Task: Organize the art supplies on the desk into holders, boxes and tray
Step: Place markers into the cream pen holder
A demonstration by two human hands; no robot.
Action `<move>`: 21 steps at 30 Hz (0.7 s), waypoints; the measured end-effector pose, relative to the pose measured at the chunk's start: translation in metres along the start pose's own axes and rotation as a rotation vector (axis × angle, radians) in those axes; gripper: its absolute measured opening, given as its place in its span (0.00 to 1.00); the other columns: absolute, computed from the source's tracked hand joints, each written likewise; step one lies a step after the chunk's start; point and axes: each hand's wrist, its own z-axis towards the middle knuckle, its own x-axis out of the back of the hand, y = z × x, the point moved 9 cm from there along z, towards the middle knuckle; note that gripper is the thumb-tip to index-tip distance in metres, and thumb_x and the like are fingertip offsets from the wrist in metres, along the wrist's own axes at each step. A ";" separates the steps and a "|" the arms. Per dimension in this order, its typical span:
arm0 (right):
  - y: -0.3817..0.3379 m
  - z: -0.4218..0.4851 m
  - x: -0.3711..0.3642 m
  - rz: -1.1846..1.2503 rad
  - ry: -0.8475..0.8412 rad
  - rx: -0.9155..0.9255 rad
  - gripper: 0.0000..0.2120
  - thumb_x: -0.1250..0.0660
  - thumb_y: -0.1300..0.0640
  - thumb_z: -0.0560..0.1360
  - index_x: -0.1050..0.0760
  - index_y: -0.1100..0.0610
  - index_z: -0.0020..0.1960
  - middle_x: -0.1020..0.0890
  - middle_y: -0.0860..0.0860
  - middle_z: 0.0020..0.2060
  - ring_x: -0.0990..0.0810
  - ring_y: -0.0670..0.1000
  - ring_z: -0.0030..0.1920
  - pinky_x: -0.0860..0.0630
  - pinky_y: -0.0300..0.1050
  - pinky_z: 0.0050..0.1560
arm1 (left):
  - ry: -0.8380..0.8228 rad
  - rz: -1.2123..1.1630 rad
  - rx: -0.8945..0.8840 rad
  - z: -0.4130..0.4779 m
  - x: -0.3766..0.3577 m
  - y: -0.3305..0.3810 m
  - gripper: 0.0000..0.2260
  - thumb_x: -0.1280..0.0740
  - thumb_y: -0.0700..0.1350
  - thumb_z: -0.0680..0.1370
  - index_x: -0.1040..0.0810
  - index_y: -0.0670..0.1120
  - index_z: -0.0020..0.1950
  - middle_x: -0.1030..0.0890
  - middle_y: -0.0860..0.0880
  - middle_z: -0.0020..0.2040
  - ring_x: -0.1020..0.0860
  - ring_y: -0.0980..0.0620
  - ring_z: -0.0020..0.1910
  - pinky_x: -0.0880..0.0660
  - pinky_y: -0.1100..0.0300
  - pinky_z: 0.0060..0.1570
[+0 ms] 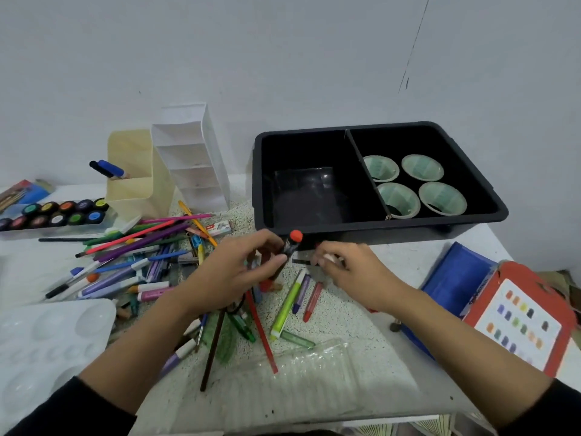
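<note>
Nearest the viewer, a clear plastic insert (292, 369) lies on the worktop (352, 313), with a white palette (47, 341) at left and a red crayon box (528, 316) beside a blue tray (456, 278) at right.

Left hand (232, 275): fingers curled round an orange-capped marker (290, 246), held tilted just above the worktop, close to the front wall of the black bin (408, 229).

Right hand (349, 269): just beside the marker, fingers curled inward. Whether they hold anything cannot be told.

Loose pens and pencils (141, 247) lie heaped left of and under the hands.

Further back, the black bin is split by a divider; four green cups (423, 166) sit in its right compartment.

At far left stand a cream holder (138, 184) containing blue markers (110, 168), a white tiered holder (195, 165) and a set of paint pots (56, 212).
</note>
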 end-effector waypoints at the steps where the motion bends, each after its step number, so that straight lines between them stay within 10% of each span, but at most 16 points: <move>1: 0.000 0.001 -0.007 0.163 -0.080 -0.060 0.08 0.38 0.59 0.83 0.21 0.55 0.50 0.19 0.51 0.37 0.26 0.45 0.28 0.30 0.39 0.29 | 0.028 -0.025 0.020 -0.003 0.007 -0.004 0.10 0.36 0.53 0.80 0.22 0.48 0.55 0.19 0.57 0.46 0.20 0.55 0.47 0.23 0.61 0.46; 5: -0.016 0.003 -0.042 0.719 -0.360 -0.254 0.14 0.45 0.63 0.84 0.21 0.62 0.56 0.19 0.60 0.42 0.31 0.50 0.27 0.32 0.42 0.27 | 0.136 -0.047 0.057 -0.020 0.035 -0.018 0.06 0.36 0.50 0.83 0.23 0.49 0.54 0.22 0.56 0.43 0.23 0.52 0.41 0.27 0.58 0.42; 10: -0.057 0.017 -0.078 0.787 -0.513 -0.247 0.13 0.46 0.65 0.84 0.24 0.61 0.61 0.17 0.64 0.46 0.33 0.51 0.28 0.32 0.43 0.30 | 0.269 -0.060 0.167 -0.057 0.076 -0.051 0.07 0.38 0.51 0.83 0.23 0.52 0.56 0.21 0.52 0.42 0.23 0.49 0.39 0.25 0.47 0.42; 21: -0.156 0.103 -0.137 0.710 -0.286 -0.123 0.07 0.38 0.62 0.83 0.23 0.58 0.58 0.16 0.63 0.50 0.29 0.51 0.31 0.29 0.51 0.38 | 0.435 0.117 0.377 -0.127 0.193 -0.129 0.10 0.33 0.56 0.76 0.19 0.53 0.52 0.18 0.57 0.43 0.18 0.58 0.40 0.22 0.64 0.41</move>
